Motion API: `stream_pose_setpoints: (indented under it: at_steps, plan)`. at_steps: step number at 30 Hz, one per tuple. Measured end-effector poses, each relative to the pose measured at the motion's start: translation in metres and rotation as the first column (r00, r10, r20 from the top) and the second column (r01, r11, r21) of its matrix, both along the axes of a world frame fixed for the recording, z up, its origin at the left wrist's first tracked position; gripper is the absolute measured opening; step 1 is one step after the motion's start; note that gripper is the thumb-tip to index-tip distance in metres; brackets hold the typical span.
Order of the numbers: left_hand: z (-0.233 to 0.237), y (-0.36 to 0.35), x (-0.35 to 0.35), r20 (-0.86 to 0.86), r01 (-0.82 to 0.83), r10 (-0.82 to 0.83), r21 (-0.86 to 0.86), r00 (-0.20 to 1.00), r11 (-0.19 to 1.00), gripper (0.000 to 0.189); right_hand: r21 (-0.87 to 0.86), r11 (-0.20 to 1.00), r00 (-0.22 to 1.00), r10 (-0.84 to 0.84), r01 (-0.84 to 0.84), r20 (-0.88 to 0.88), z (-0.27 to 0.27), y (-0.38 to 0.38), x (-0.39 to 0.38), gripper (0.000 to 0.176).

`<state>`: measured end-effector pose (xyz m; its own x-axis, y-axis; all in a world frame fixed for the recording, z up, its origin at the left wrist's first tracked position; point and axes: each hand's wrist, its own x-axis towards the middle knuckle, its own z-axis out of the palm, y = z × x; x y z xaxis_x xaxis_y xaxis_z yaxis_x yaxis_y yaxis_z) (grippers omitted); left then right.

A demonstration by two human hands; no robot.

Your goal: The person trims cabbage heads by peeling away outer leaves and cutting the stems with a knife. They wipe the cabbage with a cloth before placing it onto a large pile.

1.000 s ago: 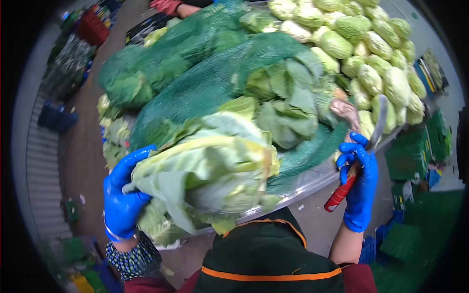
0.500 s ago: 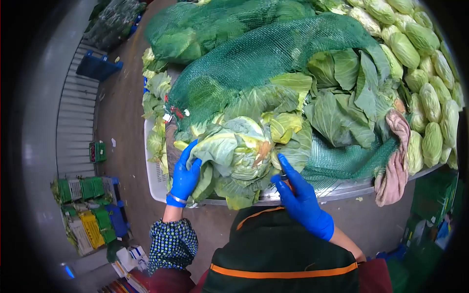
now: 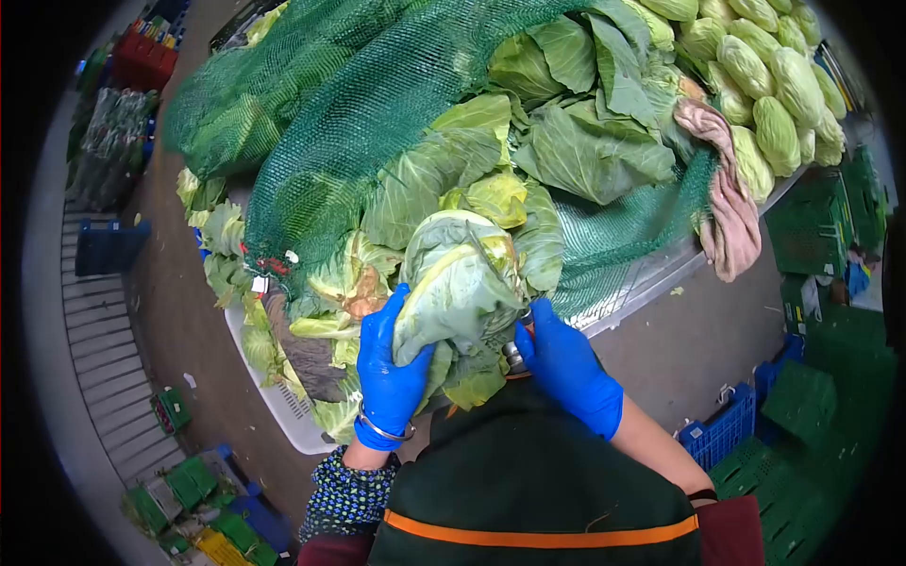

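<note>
A green cabbage with loose outer leaves is held low at the table's near edge. My blue-gloved left hand grips its left side, fingers behind a pale leaf. My right hand, gloved in blue too, is closed at the cabbage's lower right. Between its fingers shows a bit of a knife with a reddish handle; the blade is mostly hidden. Just below is a shiny metal piece that I cannot make out. A cut stump with leaves lies left of the cabbage.
Green netting covers more cabbages behind, with big loose leaves beside it. Pale peeled heads are piled at the far right. A pink cloth hangs over the table edge. A white basket stands at the left.
The view has swung, so the table sits further left and higher. The cabbage has been turned and lifted towards me; its leafy side now faces up. Both hands have come closer together around it.
</note>
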<state>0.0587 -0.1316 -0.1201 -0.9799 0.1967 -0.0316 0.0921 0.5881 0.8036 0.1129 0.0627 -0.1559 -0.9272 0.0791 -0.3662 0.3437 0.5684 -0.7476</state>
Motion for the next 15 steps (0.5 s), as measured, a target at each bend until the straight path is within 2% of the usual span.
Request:
stream_pose_setpoints:
  at_steps: [1, 3, 4, 5, 7, 9, 11, 12, 13, 15]
  plan:
    - [-0.002, 0.0, -0.001, 0.009, 0.003, -0.004, 0.011, 1.0, 1.0, 0.061, 0.011, 1.0, 1.0, -0.004, 0.003, 0.009, -0.001, 0.0, 0.0, 0.02]
    - [-0.007, 0.0, -0.006, -0.146, 0.087, -0.088, -0.012, 0.985, 0.996, 0.055, 0.158, 0.986, 0.998, -0.054, 0.059, -0.035, -0.002, -0.002, 0.002, 0.02]
    - [-0.007, 0.002, -0.009, -0.136, 0.082, -0.078, 0.022, 0.988, 0.996, 0.053, 0.204, 0.976, 0.997, -0.065, 0.073, -0.047, -0.014, -0.001, 0.004, 0.023]
    - [-0.011, 0.001, -0.006, -0.128, 0.082, -0.077, 0.033, 0.989, 0.996, 0.053, 0.214, 0.974, 0.997, -0.065, 0.071, -0.038, -0.024, 0.0, 0.009, 0.023]
    - [-0.02, 0.001, -0.008, -0.208, 0.122, -0.109, 0.052, 0.972, 0.991, 0.052, 0.109, 0.992, 0.998, -0.061, 0.062, -0.013, -0.034, 0.002, 0.009, 0.024]
    - [-0.024, -0.006, -0.016, -0.16, 0.098, -0.086, 0.073, 0.983, 0.992, 0.052, 0.085, 0.995, 0.997, -0.048, 0.053, -0.065, -0.033, -0.003, 0.007, 0.024]
    - [-0.032, -0.017, -0.02, -0.217, 0.139, -0.126, 0.047, 0.968, 0.989, 0.052, 0.121, 0.992, 0.995, -0.046, 0.035, 0.09, -0.026, -0.01, 0.002, 0.022]
    - [-0.031, -0.02, -0.021, -0.163, 0.144, -0.134, 0.051, 0.977, 0.988, 0.051, 0.155, 0.988, 0.998, -0.02, 0.01, 0.063, -0.043, -0.003, -0.001, 0.023]
    - [-0.03, -0.029, -0.019, -0.168, 0.15, -0.14, 0.048, 0.976, 0.988, 0.051, 0.18, 0.984, 0.997, 0.006, -0.021, 0.081, -0.081, 0.017, 0.001, 0.023]
    - [-0.03, -0.047, -0.038, -0.153, 0.169, -0.165, 0.016, 0.974, 0.985, 0.048, 0.326, 0.945, 0.998, -0.025, 0.002, 0.066, -0.092, 0.032, -0.006, 0.024]
